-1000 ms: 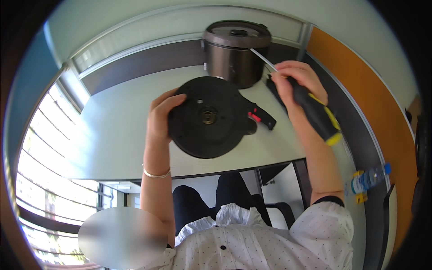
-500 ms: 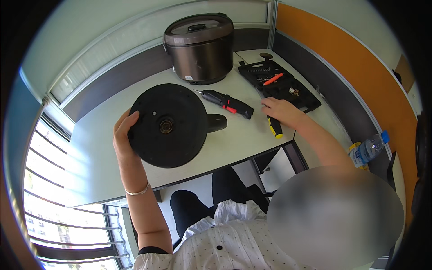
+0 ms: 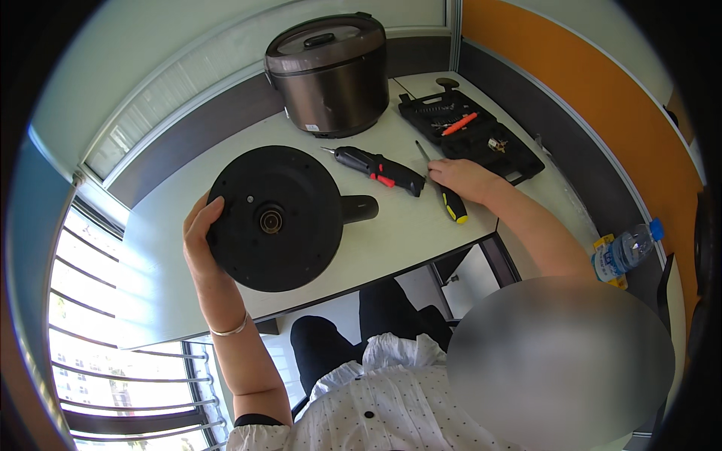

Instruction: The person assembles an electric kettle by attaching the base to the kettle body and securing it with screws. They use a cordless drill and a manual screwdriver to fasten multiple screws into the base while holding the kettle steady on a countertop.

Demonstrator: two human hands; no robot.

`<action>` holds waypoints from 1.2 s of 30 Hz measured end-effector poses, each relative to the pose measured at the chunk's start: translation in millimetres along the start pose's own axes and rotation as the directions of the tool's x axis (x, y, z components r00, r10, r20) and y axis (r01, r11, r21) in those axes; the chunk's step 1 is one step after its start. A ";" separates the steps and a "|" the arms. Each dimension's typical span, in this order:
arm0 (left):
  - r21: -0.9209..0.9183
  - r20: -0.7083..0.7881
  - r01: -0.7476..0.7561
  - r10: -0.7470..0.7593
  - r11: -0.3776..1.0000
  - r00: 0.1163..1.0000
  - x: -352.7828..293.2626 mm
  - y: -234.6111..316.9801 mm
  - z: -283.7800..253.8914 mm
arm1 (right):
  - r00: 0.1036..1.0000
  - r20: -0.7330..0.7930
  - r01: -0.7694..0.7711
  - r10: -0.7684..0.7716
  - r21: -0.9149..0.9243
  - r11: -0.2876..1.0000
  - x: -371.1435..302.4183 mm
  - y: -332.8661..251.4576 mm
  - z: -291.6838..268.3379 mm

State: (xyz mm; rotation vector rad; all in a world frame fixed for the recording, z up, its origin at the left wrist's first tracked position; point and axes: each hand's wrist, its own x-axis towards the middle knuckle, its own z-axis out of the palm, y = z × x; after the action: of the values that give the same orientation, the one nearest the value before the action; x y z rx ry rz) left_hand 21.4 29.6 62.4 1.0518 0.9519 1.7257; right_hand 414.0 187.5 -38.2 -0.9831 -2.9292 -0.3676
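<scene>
While against the left hand (image 3: 201,244), kettle base (image 3: 274,218) well apart from right hand (image 3: 462,179).

A brown rice cooker (image 3: 329,71) with a dark lid stands at the far edge of the white table (image 3: 391,233). Just in front of the cooker, toward the near edge, lies a black electric screwdriver with red buttons (image 3: 376,168). To the cooker's right sits an open black tool case (image 3: 470,135) with bits and a red-handled tool inside. Well to the right of the cooker, off the table and lower down, a clear plastic water bottle with a blue cap (image 3: 626,250) lies tilted.
</scene>
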 end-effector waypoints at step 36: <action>0.020 0.042 -0.022 0.021 1.000 0.999 -10.8 10.6 6.6 | 0.977 -0.046 -0.209 0.210 0.019 0.978 34.1 -3.2 5.2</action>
State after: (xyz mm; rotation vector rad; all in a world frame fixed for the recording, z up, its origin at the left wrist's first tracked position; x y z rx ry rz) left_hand 27.3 17.1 71.6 1.1114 0.9371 1.7079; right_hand 385.0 206.4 -40.4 -1.2483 -2.7466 -0.3547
